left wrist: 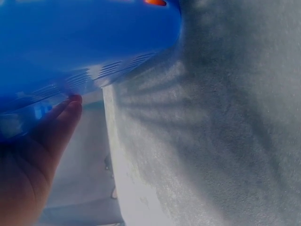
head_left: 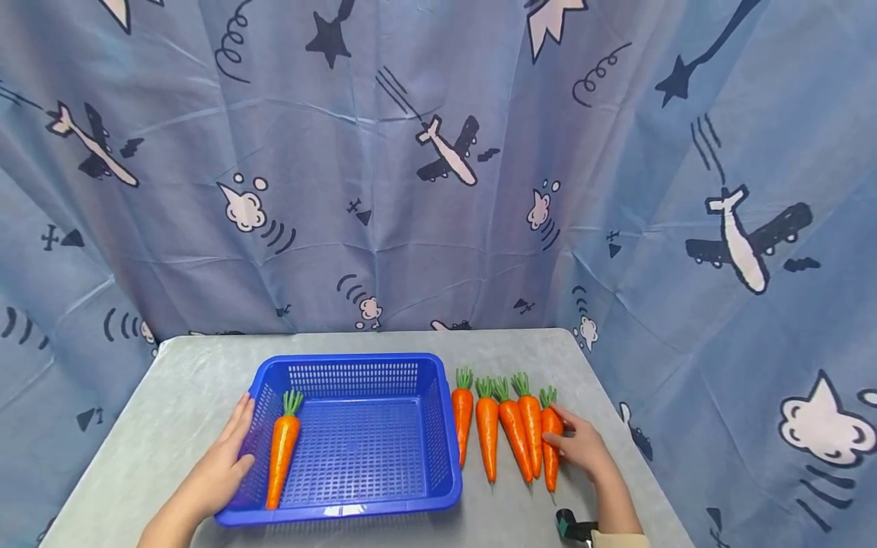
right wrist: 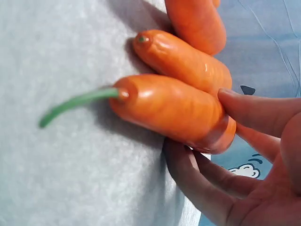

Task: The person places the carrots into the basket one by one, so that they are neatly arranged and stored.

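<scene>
The right hand [head_left: 582,444] holds the outermost carrot [head_left: 551,466] between thumb and fingers, one on each side of its upper half. This carrot lies to the right of the basket [head_left: 384,510], its long axis running nearly away from the person, leaves far, tip near. The left hand [head_left: 218,468], with fingers straight, rests against the basket's left wall, so the right hand is much nearer. Four other carrots [head_left: 487,434] lie on the counter [head_left: 507,350] between this carrot and the basket. Inside the basket, along its left side, lies a single carrot [head_left: 282,453].

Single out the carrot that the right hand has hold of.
The rightmost carrot of the five lying beside the blue basket; it alone is gripped by the right hand.
</scene>
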The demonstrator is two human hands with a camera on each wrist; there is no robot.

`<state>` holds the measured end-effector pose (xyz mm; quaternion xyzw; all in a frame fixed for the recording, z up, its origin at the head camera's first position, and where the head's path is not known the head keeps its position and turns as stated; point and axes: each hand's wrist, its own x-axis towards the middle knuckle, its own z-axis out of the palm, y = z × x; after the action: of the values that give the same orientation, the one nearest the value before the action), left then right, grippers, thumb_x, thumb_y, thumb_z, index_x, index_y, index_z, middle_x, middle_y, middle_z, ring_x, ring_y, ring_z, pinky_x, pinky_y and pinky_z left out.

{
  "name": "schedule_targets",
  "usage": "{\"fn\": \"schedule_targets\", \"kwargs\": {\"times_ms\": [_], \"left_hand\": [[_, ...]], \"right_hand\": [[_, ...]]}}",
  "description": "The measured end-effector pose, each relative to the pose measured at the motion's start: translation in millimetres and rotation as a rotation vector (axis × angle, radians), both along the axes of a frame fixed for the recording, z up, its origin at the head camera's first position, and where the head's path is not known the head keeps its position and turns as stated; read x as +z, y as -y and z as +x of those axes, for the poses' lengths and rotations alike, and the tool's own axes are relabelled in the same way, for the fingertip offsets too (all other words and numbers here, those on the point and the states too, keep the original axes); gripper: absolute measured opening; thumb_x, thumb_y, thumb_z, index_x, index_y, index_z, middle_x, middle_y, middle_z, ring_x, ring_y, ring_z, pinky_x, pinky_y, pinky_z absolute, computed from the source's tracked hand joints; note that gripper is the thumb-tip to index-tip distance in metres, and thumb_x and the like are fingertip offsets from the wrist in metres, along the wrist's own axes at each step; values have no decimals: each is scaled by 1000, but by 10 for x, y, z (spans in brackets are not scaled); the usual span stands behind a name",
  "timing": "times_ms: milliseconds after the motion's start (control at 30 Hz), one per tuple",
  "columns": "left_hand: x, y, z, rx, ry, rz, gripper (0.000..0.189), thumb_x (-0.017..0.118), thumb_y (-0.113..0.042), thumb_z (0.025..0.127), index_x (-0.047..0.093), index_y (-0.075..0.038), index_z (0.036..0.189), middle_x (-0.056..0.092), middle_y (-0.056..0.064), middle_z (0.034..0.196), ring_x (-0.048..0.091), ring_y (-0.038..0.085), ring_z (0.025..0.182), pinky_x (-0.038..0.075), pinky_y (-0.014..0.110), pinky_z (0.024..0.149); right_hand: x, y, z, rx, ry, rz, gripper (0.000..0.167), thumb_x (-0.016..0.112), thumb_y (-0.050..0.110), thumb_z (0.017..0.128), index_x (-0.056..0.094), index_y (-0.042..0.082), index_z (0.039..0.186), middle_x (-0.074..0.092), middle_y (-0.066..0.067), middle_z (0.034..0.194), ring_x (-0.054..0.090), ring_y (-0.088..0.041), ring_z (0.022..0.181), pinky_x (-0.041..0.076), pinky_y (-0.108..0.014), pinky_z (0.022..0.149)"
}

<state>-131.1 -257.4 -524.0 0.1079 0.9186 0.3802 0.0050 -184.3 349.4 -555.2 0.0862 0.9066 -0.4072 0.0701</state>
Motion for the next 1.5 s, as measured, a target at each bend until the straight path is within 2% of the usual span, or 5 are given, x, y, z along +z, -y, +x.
{"fn": "schedule_targets", "kwargs": {"times_ms": [167,200,300,833,1500], "left_hand": [[-11,2,-3,3,-12,-17,84,55,2,90,11,1,161,2,22,169,20,59,145,16,58,121],[-10,-3,-6,3,-9,-22,84,56,3,89,11,2,160,3,23,168,20,59,145,20,67,115],[-7,-18,-9,4,3,-42,84,57,3,89,12,3,160,6,25,167,22,60,144,24,73,110],[5,-33,11,5,16,-69,84,56,2,88,11,5,159,4,27,167,24,61,142,26,74,109],[27,-27,20,10,5,-70,84,57,3,88,13,5,159,5,26,167,25,61,142,26,74,109]], "right_hand": [[-23,-28,-8,-43,21,-98,64,70,12,91,45,5,149,50,-38,133,65,-35,99,63,-41,71],[-23,-42,-4,-51,26,-119,64,70,12,91,45,5,150,50,-38,133,66,-33,97,63,-42,71],[0,-79,20,-77,38,-181,66,68,12,93,40,4,152,48,-39,134,68,-30,93,64,-43,72],[438,107,56,-79,-26,-391,70,67,14,95,31,11,155,46,-33,140,70,-28,98,62,-47,81],[788,596,-53,-22,-73,-440,67,68,16,95,34,14,153,50,-30,139,69,-28,103,62,-46,82]]}}
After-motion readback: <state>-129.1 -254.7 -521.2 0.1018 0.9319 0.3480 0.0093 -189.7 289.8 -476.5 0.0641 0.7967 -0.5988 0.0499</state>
